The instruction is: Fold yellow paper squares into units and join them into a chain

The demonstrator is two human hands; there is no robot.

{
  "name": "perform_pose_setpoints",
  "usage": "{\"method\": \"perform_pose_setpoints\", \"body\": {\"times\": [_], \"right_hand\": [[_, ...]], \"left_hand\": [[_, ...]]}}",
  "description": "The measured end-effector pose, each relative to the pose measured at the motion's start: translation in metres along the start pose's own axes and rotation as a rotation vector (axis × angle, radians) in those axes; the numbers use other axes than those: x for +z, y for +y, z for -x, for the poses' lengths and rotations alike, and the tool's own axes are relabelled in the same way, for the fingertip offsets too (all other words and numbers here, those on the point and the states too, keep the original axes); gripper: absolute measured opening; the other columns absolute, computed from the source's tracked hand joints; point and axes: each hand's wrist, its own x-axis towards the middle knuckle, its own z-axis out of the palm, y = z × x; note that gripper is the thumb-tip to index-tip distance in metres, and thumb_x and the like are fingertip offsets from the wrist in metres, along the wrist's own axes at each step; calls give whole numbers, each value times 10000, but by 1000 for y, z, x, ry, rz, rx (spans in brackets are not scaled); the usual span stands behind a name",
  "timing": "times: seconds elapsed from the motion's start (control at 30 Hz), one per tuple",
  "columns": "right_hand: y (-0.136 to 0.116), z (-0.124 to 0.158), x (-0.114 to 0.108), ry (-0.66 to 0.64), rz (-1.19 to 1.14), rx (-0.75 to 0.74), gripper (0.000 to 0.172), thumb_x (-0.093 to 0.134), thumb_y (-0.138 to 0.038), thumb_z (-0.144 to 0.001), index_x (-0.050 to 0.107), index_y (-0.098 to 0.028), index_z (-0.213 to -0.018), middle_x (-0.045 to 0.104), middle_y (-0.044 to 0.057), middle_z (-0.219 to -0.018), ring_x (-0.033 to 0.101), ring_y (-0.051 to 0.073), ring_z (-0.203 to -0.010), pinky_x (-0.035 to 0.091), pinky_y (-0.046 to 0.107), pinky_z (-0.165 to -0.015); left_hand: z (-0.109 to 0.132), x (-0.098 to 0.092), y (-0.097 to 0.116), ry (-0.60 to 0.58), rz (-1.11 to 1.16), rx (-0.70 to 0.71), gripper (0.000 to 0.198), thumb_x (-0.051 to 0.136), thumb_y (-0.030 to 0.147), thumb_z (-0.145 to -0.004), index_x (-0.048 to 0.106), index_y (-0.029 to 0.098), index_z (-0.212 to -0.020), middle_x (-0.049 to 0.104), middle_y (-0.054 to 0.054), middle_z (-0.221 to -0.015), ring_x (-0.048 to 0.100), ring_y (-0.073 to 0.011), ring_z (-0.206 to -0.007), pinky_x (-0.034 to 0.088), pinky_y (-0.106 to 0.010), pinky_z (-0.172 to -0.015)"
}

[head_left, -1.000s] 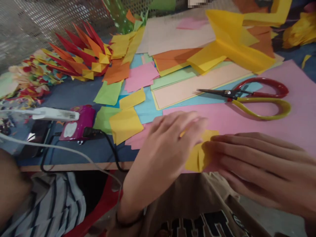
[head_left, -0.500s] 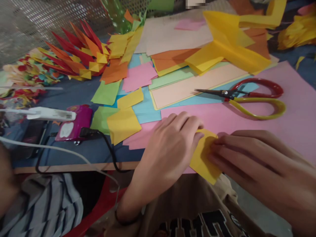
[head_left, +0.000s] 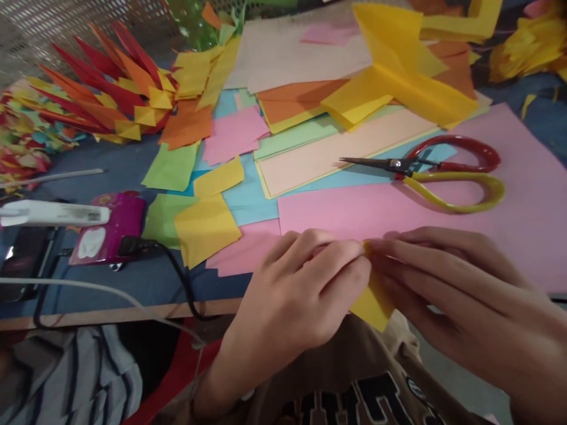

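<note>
Many sheets litter the table beyond yellow paper.

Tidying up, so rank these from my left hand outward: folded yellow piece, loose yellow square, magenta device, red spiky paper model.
1. folded yellow piece, pinched by the left hand.
2. loose yellow square, just left.
3. magenta device, farther left.
4. red spiky paper model, far back left.

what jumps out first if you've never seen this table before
Front and centre, the left hand and right hand pinch a folded yellow paper between them at the near edge of the table. Just beyond, on the right, red-and-yellow-handled scissors lie on a big pink sheet. Far left, a spiky cluster of folded paper points in red, orange and yellow stands out.
</note>
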Motion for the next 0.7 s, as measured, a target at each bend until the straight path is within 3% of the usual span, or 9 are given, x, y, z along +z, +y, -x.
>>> {"method": "perform_pose_setpoints", "body": {"times": [0.23, 0.7], "right_hand": [[0, 3, 0, -12, -40, 1, 330, 758, -83, -980, 747, -126, -1307, 697, 16, -1469, 648, 224, -1329, 525, 396, -1194], [0, 2, 0, 17, -37, 28, 377, 772, -93, -966, 716, -140, -1336, 713, 40, -1435, 650, 245, -1321, 586, 432, -1142]], "left_hand": [[4, 0, -5, 2, 33, 20, 239, 575, 119, -1133, 702, 118, -1334, 785, -69, -1324, 682, -190, -1199, 604, -357, -1099], [8, 3, 1, 9, -110, 58, 228, 640, 70, -1089, 720, 72, -1302, 824, -40, -1220, 678, -214, -1101, 611, -386, -963]]}}
